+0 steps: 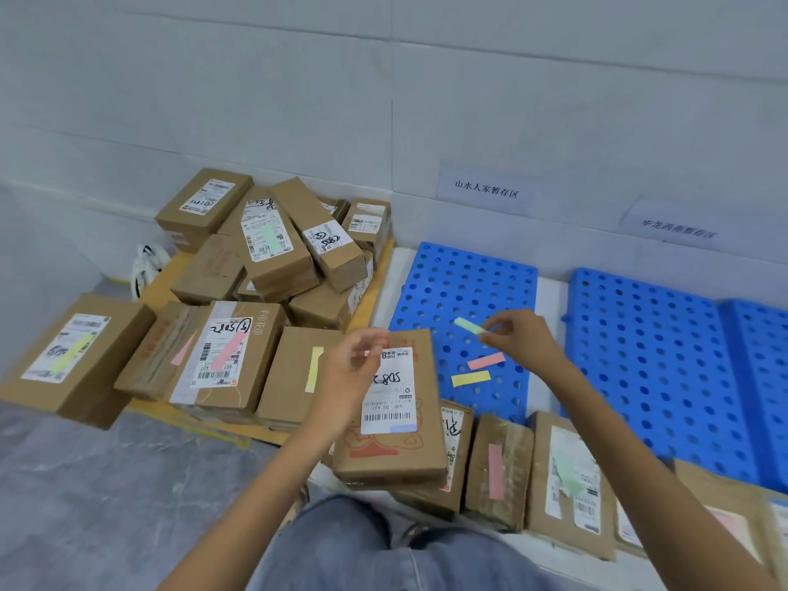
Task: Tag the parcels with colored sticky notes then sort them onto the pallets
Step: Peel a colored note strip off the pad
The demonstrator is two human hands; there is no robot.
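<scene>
Head camera showed the parcel [392, 441] propped by my knee, my left hand [351, 373] curled at its top edge. Whether those fingers pinched anything, I couldn't tell. My right hand [526, 341] pinched a green sticky note [468, 325] over the blue pallet [464, 275] — the tagging step, I judged; next, press it flat onto the label [388, 394].

A heap of parcels [273, 258] was stacked on a wooden pallet [162, 283] at the left, against the wall. To its right, a middle pallet [469, 283] and a right pallet [665, 356] were laid side by side. Two loose sticky notes [486, 360] were laid on the middle pallet, and a third note [469, 325] was held above it by the right hand [524, 339]. A row of parcels [499, 467] was set before both, and paper signs [486, 189] were fixed to the wall behind
</scene>
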